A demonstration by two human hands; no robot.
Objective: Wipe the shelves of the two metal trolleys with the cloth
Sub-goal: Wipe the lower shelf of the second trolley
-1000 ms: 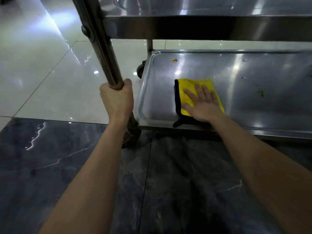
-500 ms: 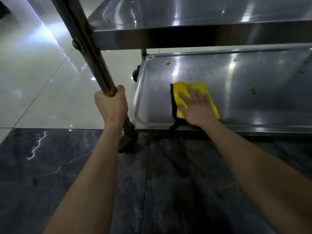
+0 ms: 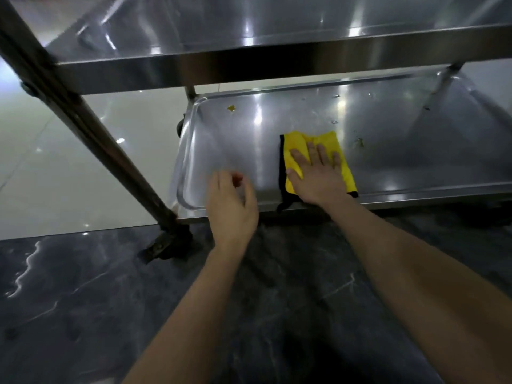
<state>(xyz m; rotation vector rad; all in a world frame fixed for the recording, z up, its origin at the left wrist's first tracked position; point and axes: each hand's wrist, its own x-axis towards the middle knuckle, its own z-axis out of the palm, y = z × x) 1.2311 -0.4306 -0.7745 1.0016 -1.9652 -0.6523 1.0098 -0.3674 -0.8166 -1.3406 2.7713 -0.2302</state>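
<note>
At the left, the slanted post [image 3: 83, 128] of the one trolley in view stands ungripped. The left grip [image 3: 232, 209] hovers over the front edge of the lower shelf [image 3: 221, 145], fingers loosely curled, holding nothing. Right of it the single cloth [image 3: 329, 137], yellow with a black hem, lies on that shelf under the right grip [image 3: 318, 176], which presses it flat with straight, spread fingers. Soft, light and limp, the cloth will likely bunch unless kept under a flat palm. Two shelves show. On the lower one lie a yellow spot [image 3: 230, 108] and a greenish smear [image 3: 359, 142], both unwiped.

An upper shelf [image 3: 277, 60] overhangs the lower shelf [image 3: 415, 162]; post [image 3: 97, 139] at left.
</note>
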